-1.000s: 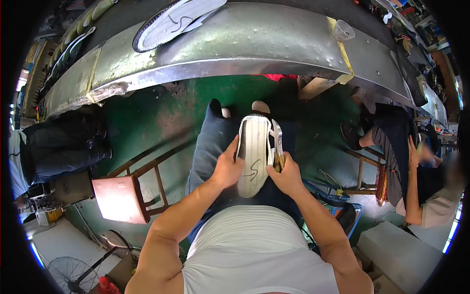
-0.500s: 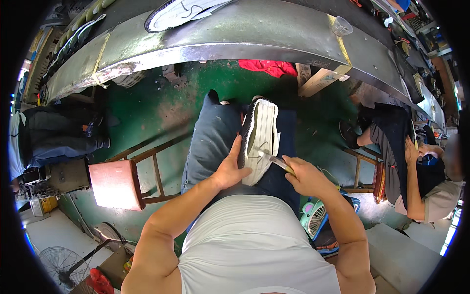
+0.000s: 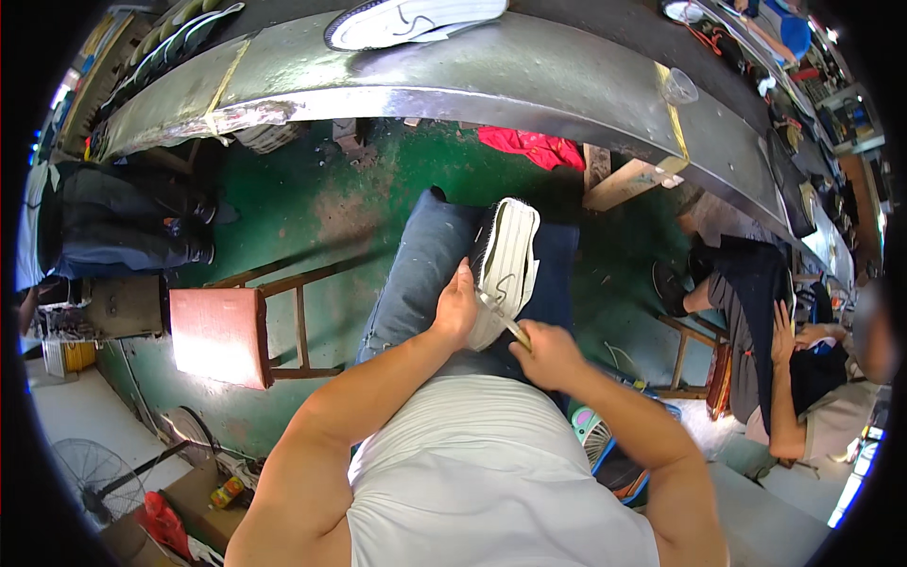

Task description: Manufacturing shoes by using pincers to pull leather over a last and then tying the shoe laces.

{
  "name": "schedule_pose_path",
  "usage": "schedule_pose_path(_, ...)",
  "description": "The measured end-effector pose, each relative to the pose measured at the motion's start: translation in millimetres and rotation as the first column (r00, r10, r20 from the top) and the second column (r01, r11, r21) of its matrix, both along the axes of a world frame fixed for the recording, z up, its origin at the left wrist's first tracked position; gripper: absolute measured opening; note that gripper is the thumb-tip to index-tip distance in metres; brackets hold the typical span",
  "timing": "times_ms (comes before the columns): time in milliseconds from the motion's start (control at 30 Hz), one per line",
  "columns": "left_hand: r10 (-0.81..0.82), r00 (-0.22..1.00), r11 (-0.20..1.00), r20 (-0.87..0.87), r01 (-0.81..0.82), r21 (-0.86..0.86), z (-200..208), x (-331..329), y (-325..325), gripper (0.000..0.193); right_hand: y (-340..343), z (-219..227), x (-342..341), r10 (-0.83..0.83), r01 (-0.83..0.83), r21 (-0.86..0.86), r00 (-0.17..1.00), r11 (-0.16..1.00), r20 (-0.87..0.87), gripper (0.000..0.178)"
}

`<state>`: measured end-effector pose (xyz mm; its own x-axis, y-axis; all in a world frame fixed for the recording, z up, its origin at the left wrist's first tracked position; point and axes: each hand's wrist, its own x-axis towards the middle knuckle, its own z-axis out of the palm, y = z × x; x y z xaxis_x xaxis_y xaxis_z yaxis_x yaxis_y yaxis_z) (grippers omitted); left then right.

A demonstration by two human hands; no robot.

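A shoe piece [image 3: 511,255] with a whitish, striped underside, a dark left edge and a curved dark mark lies across my thighs, its far end tilted up. My left hand [image 3: 457,307] is closed on its left edge near the lower end. In my closed right hand [image 3: 551,354] is a slim tool [image 3: 504,318] with a metal shaft and a yellowish handle. The tool's tip reaches the left edge of the shoe piece, close to my left fingers; which kind of tool it is, I cannot tell.
Ahead runs a metal-covered bench [image 3: 557,71] with a similar shoe piece [image 3: 416,24] and a clear cup [image 3: 678,87]. A pink-topped stool [image 3: 219,337] stands left, a small fan [image 3: 593,435] by my right side. One co-worker [image 3: 784,350] sits right; another person's legs [image 3: 132,222] show left.
My right hand has come leftward and slightly nearer, taking the tool's tip from the middle of the shoe piece to its left edge. The view has shifted a little.
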<state>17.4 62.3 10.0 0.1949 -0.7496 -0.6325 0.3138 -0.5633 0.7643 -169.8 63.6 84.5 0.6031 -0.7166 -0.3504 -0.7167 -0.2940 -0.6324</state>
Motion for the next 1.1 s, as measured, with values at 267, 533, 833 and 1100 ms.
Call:
schedule_pose_path(267,-0.157,0.820,0.970,0.550,0.233,-0.071,-3.6,9.6,4.5,0.052,-45.9,29.3,-1.9,0.103,-0.117,-0.107,0.986,0.987,-0.132,0.026)
schedule_pose_path(533,-0.138,0.721,0.870,0.679,0.416,-0.265,4.7,11.6,0.1,0.051,-68.9,-12.6,-1.5,0.034,-0.079,-0.279,0.986,0.957,-0.162,0.022)
schedule_pose_path(833,-0.566,0.418,0.681,0.711,0.723,0.117,41.1,21.4,-20.1,0.061,-111.6,27.3,-26.9,-0.068,0.104,0.419,0.993,0.902,-0.099,0.030)
schedule_pose_path(1100,-0.751,0.201,0.508,0.629,0.785,0.355,82.3,18.9,-43.6,0.061,-144.6,-5.8,2.3,0.052,-0.070,-0.098,0.984,0.993,-0.172,0.039)
